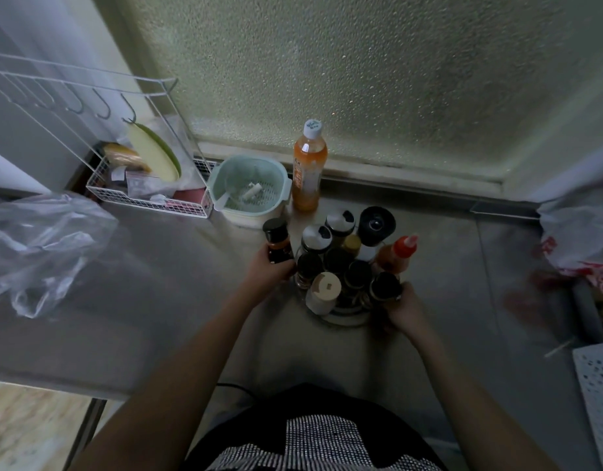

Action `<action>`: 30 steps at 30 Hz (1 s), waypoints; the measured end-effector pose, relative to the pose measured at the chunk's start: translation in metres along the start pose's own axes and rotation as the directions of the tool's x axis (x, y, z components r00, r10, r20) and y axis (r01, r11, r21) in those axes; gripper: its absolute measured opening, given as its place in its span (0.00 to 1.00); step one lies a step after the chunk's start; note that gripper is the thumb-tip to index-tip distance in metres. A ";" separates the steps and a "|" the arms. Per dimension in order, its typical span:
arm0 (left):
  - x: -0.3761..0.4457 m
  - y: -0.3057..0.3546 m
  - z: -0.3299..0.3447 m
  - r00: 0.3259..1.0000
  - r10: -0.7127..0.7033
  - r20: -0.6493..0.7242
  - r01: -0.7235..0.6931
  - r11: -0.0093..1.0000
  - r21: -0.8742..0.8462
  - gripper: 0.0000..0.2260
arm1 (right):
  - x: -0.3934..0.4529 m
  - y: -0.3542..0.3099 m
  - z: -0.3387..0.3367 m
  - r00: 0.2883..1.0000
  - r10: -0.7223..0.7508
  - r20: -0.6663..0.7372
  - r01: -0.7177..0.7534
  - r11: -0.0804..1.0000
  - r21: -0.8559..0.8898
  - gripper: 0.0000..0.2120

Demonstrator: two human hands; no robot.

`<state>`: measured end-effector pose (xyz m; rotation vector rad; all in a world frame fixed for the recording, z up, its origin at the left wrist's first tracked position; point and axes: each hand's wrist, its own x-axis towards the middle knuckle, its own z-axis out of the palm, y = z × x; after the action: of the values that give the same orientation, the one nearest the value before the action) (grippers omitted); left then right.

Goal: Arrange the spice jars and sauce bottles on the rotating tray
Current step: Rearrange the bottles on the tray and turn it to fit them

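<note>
Left hand [269, 270] grip clamps a dark-capped sauce bottle [277, 241] low on its body at the rotating tray [344, 319] left edge, right hand [400, 305] wraps a black-lidded jar [385, 287]; likely rigid, slick, top-heavy, so hold mid-body.

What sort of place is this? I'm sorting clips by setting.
Most likely a home kitchen counter by a frosted window: a grey metal worktop holds a round rotating tray crowded with spice jars, a pale green plastic colander, and a white wire dish rack.
</note>
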<state>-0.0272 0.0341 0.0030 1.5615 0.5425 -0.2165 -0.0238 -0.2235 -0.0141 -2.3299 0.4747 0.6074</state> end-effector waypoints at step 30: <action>0.011 0.007 0.007 0.992 0.077 0.096 -0.088 0.990 0.108 0.17 | -0.084 -0.069 -0.024 0.688 -0.621 -0.377 0.633 0.767 -0.108 0.09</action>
<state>-0.0129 0.0293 0.0037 1.6705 0.3991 -0.2573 -0.0529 -0.1778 0.0830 -2.3753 -0.1718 -0.2110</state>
